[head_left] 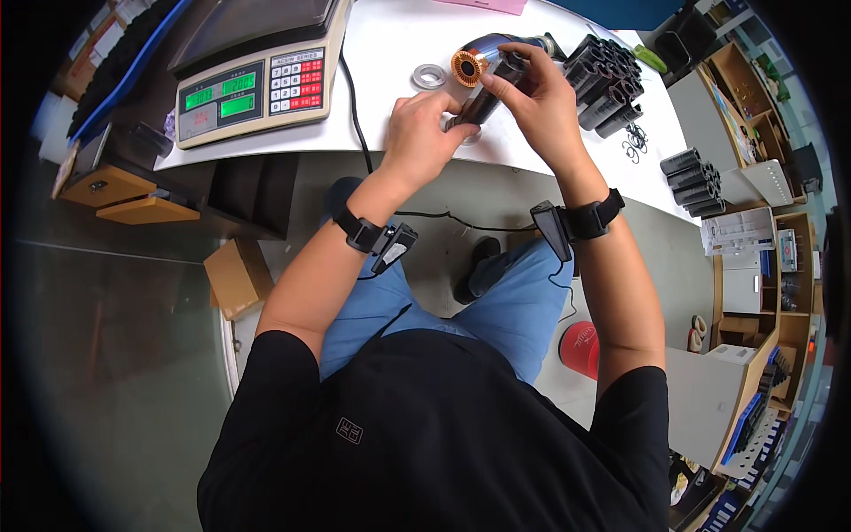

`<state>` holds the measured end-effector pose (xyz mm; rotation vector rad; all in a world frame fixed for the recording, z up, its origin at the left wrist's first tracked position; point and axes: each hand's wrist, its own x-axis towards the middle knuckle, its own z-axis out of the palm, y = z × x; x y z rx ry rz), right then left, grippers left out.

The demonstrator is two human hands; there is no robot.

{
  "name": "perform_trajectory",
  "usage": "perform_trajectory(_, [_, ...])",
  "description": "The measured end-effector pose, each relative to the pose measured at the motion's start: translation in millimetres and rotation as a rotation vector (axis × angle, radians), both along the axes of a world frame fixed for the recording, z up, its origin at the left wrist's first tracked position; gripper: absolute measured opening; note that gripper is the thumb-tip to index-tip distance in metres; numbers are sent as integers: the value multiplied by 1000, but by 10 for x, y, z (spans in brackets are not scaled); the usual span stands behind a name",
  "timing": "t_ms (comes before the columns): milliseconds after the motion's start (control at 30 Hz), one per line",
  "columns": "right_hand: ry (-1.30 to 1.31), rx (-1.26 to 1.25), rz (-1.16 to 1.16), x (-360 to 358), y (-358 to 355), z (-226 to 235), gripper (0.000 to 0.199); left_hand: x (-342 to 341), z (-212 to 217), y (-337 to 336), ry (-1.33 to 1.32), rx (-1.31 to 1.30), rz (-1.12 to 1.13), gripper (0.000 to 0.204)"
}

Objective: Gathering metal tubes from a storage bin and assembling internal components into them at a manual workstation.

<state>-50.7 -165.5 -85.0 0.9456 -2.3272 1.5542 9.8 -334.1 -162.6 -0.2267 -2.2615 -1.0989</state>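
Both my hands are over the near edge of the white table, around a dark, shiny tube (482, 105) held at a slant. My right hand (542, 99) grips its upper end between thumb and fingers. At the lower end, my left hand (420, 140) is closed, thumb and fingers pinching the tube. Just behind the tube lies a dark cylinder with a finned copper-coloured ring (467, 67) at its front. A roll of pale tape (430, 76) rests to the left of it.
A counting scale (261, 84) stands at the left, its cable (353, 97) running over the table edge. Stacked black tubes (607, 87) sit right of my hands, with loose black rings (635, 142) beside them. More tubes (691, 183) stand at the right edge. Below is a red bin (580, 349).
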Motion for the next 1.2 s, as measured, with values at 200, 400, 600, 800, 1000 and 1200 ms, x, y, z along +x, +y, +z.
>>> perform_trajectory(200, [12,159,27,3,74,1,45,121,22,-1,-44,-168,92,34])
perform_trajectory(400, [18,142,91,61,-51,-63,47,187,-36,-17,14,-121,108,42])
perform_trajectory(600, [-36,187,142,60,39,-27,52,197,-24,-81,-21,-86,25,49])
perform_trajectory(800, [-169,60,280,-5,109,-48,52,179,-38,-69,-75,-72,-30,51])
perform_trajectory(1000, [-62,95,269,14,189,-34,55,65,41,-76,110,103,16,42])
perform_trajectory(1200, [-68,75,144,90,93,-17,46,7,38,-46,23,-33,-46,24])
